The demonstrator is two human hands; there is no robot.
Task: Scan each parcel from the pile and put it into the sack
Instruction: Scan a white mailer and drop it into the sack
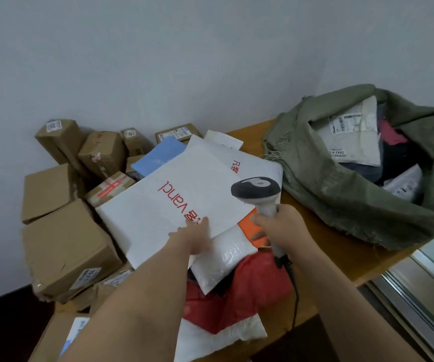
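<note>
A large white mailer (158,205) with red "vancl" lettering lies on top of the parcel pile. My left hand (195,236) rests on its near edge with fingers stretched out flat. My right hand (278,226) grips the handle of a grey and black barcode scanner (256,190), whose head hovers over the mailer's right corner. The green sack (328,178) lies open at the right on the wooden table (341,246), with several parcels inside. Beneath the mailer lie a white bubble mailer (223,259) and a red bag (244,296).
Brown cardboard boxes (64,246) are stacked along the wall at the left and back. A blue envelope (158,155) and another white mailer (249,160) lie behind. The scanner's black cable (295,301) hangs down over the table's front edge. A metal rail (419,291) runs at the lower right.
</note>
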